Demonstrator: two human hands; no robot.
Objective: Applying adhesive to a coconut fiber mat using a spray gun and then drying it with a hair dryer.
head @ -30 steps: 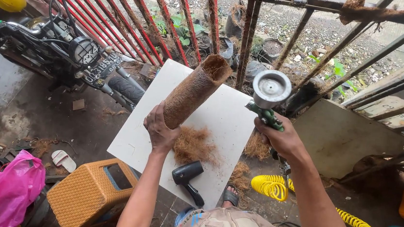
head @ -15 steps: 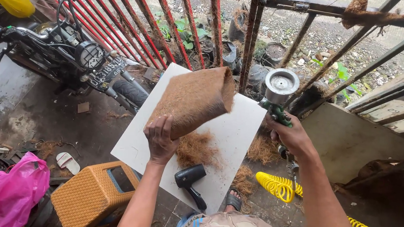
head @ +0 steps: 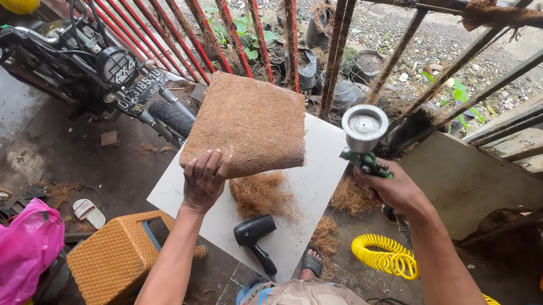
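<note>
My left hand (head: 204,178) grips the near edge of a brown coconut-fibre mat (head: 248,124), holding it up flat and tilted above a white board (head: 322,176). My right hand (head: 394,189) holds a green spray gun (head: 364,155) with a silver cup on top (head: 364,126), just right of the mat. A pile of loose brown fibre (head: 260,194) lies on the board under the mat. A black hair dryer (head: 254,237) rests at the board's near edge.
A motorcycle (head: 89,68) stands at the left by red metal bars (head: 185,14). An orange woven stool (head: 111,259) and a pink plastic bag (head: 7,260) sit lower left. A yellow coiled air hose (head: 387,255) lies to the right. My sandalled foot (head: 311,262) is below the board.
The mat was a rolled tube held upright a second ago; it has unrolled and now shows its flat face. The spray gun stays beside it at the right.
</note>
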